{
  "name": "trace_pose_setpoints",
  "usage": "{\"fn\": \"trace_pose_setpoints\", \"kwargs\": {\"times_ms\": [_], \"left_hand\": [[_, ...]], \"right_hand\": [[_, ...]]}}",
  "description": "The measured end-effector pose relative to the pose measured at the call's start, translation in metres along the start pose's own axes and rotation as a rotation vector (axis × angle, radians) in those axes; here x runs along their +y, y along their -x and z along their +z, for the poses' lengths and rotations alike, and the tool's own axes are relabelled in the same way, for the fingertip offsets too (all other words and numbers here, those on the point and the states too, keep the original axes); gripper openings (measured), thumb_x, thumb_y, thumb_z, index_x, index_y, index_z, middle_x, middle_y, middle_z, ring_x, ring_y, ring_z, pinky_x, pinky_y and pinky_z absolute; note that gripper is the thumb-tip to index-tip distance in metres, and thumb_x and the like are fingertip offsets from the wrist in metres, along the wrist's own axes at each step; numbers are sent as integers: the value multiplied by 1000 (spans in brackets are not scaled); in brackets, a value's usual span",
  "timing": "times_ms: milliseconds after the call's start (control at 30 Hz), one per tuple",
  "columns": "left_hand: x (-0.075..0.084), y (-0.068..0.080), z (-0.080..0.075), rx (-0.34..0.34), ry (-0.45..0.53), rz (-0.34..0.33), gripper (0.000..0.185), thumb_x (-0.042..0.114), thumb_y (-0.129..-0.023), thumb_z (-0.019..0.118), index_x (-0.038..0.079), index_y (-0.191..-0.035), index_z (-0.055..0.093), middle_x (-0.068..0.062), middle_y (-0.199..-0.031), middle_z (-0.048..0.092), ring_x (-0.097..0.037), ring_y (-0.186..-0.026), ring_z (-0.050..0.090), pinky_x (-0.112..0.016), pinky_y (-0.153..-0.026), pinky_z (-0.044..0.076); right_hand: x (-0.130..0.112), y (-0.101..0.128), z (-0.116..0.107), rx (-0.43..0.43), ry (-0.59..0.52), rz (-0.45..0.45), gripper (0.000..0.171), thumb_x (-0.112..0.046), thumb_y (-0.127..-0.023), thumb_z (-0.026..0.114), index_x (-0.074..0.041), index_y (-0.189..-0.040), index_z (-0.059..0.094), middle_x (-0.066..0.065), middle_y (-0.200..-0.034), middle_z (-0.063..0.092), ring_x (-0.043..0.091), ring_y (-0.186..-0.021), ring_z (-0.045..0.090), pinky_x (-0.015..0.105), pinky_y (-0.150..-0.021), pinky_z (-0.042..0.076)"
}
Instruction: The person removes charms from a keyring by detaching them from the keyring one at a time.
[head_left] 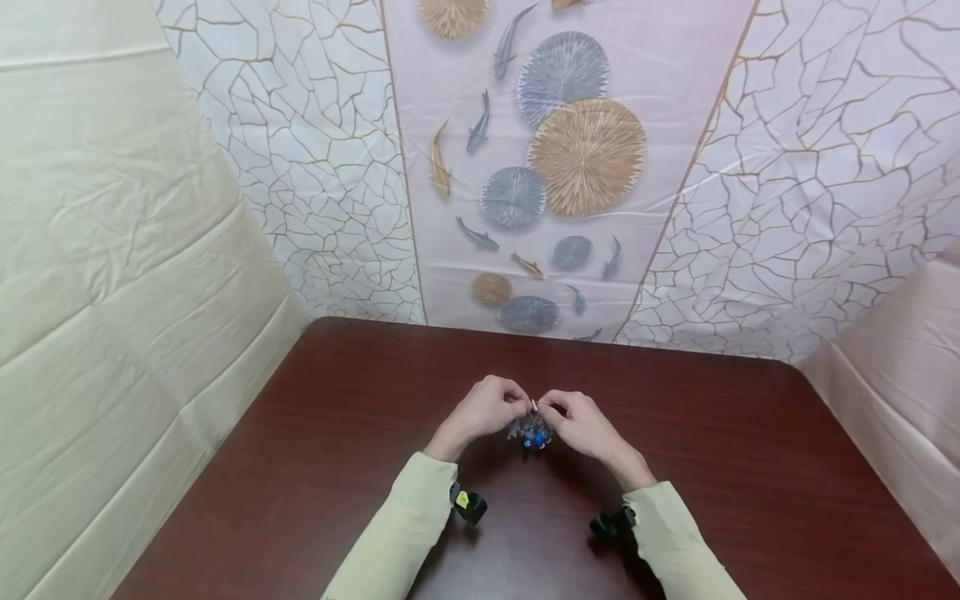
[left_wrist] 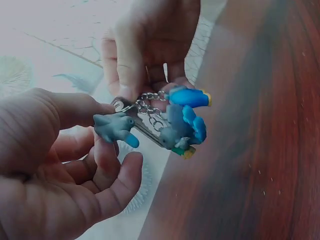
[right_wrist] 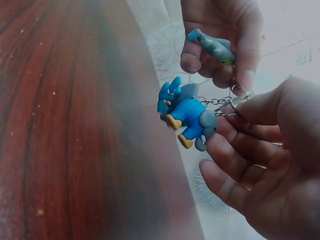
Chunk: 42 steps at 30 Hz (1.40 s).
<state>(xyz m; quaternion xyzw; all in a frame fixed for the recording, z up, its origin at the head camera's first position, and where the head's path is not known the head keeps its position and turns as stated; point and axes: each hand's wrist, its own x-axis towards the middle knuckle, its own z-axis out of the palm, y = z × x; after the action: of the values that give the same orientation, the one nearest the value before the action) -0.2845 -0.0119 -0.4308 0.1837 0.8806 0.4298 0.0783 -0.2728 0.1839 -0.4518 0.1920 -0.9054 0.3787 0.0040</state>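
Observation:
Above the table, both hands meet at a bunch of keychains (head_left: pixel 532 435). Its small grey-and-blue figures (right_wrist: pixel 190 116) hang on metal chains (left_wrist: pixel 150 96); some have yellow parts. My left hand (head_left: pixel 487 407) pinches the metal ring end between thumb and fingers, with one grey figure (left_wrist: pixel 114 127) lying against its fingertips. From the other side, my right hand (head_left: pixel 587 425) pinches the same metal end (right_wrist: pixel 241 100), its remaining fingers loosely bent below. A flat metal piece (left_wrist: pixel 145 131) runs beside the chains; its kind is unclear. Fingertips partly hide the ring.
The dark red-brown wooden table (head_left: pixel 300 467) spreads around the hands. Behind it hangs a patterned cloth (head_left: pixel 525 167), and a pale cloth (head_left: pixel 150 250) lines the left side. A dark strapped device (head_left: pixel 468 504) sits at the left wrist, another (head_left: pixel 611 523) at the right.

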Motion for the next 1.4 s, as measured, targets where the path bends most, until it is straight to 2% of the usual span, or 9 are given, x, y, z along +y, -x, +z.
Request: {"fn": "trace_pose_setpoints", "kwargs": {"times_ms": [133,333,500,633,900,1100,1267,1400], "left_hand": [[3,2,-3,-5,34,8,12,23,-92,66,14,-93,72,3,-79,66,-11,-65,55,-25,-59,44],[10,8,-9,-4,47,25,10,23,-92,65,15,-94,70,3,-80,66,-12,-69,57,-25,-64,48],[17,13,-11,-11,39,49,9,22,-92,65,16,-94,70,3,-80,67,-12,-71,59,-26,-67,50],[20,15,-12,-9,6,92,8,20,-91,65,15,-93,71,4,-81,66,-10,-73,59,-24,-68,50],[33,22,-18,6,-44,146,5,19,-90,66,16,-91,69,5,-78,65,-7,-70,58,-21,-65,49],[44,28,-24,0,-52,179,5,19,-90,65,16,-90,68,5,-76,64,-7,-69,57,-20,-64,49],[51,32,-28,-3,-47,211,5,19,-90,66,15,-88,68,6,-73,62,-6,-67,56,-19,-61,47],[55,37,-32,-23,-33,235,5,20,-90,66,15,-89,68,6,-73,62,-6,-66,56,-19,-60,47]], "right_hand": [[-8,2,-5,5,-14,7,13,-21,-98,57,-19,-95,69,-4,-75,61,11,-63,51,25,-58,42],[-17,6,-14,51,-11,-27,12,-21,-98,59,-22,-105,68,-4,-94,69,14,-81,57,27,-71,46],[-24,9,-20,58,-35,-56,17,-20,-98,58,-22,-113,67,-3,-101,71,19,-80,60,27,-68,48],[-29,11,-24,56,-28,-82,17,-21,-99,58,-25,-111,69,-4,-105,71,14,-81,61,28,-69,49],[-36,17,-35,76,-32,-103,14,-21,-99,57,-21,-104,70,-4,-90,71,9,-77,61,27,-66,50],[-42,22,-43,115,-15,-119,14,-27,-99,58,-23,-96,71,-6,-88,70,8,-76,61,25,-66,51],[-48,26,-50,130,4,-144,14,-26,-98,60,-20,-96,72,-4,-88,71,5,-75,60,24,-65,50],[-54,30,-54,104,-14,-154,13,-27,-97,61,-20,-98,71,-6,-91,70,7,-75,62,25,-66,52]]}}
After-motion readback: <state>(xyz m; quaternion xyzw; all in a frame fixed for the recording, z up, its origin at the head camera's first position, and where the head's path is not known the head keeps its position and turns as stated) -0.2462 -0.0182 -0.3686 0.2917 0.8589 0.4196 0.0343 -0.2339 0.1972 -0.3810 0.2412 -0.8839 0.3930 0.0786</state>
